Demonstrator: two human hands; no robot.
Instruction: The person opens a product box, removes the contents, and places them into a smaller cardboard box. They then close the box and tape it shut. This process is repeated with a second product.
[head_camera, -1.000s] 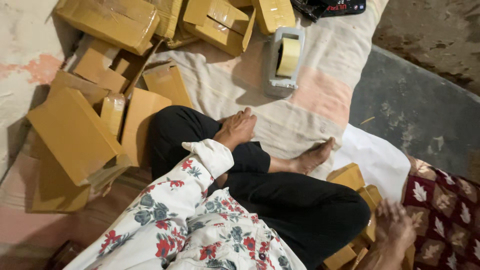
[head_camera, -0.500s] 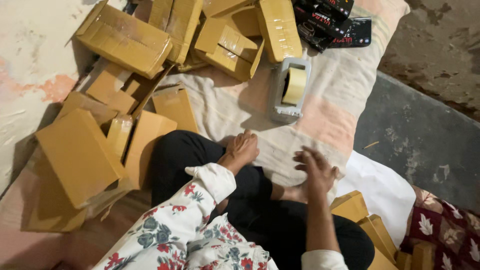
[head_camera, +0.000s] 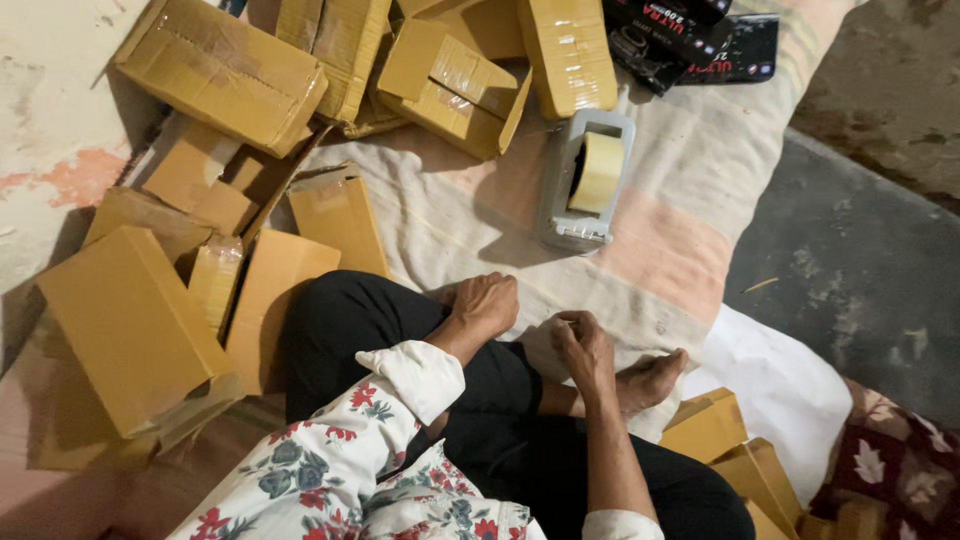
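1. A person in a floral-print top with white cuffs and black trousers sits cross-legged on a striped cloth (head_camera: 690, 240) spread over the floor, seen from above.
2. The left hand (head_camera: 487, 303) rests on the black-trousered knee, fingers curled loosely downward and holding nothing.
3. The right hand (head_camera: 583, 345) hovers just above the cloth beside the person's bare foot (head_camera: 650, 380), fingers bent inward in a narrow pinch; whether anything small sits between them cannot be told.
4. A grey tape dispenser (head_camera: 585, 180) loaded with a roll of pale tape (head_camera: 598, 172) lies on the cloth ahead of both hands, near the cloth's middle and apart from them.
5. Taped cardboard boxes (head_camera: 450, 85) crowd the far edge of the cloth, some tilted against one another.
6. More cardboard boxes and flattened pieces (head_camera: 130, 325) are stacked to the person's left, off the cloth's left edge and touching the knee.
7. Black printed cartons (head_camera: 690, 30) lie at the cloth's far right corner.
8. Further small brown boxes (head_camera: 710, 425) sit by the foot at the near right, next to a maroon patterned fabric (head_camera: 900, 470).
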